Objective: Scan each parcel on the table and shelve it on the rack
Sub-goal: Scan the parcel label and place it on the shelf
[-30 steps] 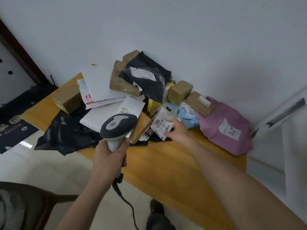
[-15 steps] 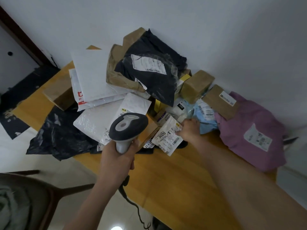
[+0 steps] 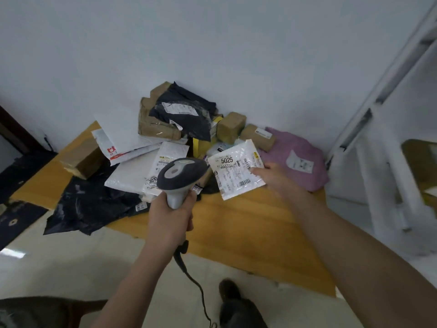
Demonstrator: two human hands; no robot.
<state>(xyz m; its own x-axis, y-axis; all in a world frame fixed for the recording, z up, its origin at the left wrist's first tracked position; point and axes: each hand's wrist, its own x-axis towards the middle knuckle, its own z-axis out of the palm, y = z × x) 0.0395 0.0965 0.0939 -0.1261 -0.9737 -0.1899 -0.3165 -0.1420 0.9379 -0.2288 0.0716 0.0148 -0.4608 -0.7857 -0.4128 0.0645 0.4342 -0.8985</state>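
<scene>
Parcels (image 3: 179, 119) heaped on table (image 3: 248, 223), rack (image 3: 387, 129) rightward.

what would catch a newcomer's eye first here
The small white parcel marked 5025, held up over the table by the right hand, and the grey barcode scanner the left hand grips just left of it. Behind them, a heap of parcels sits against the wall.
</scene>
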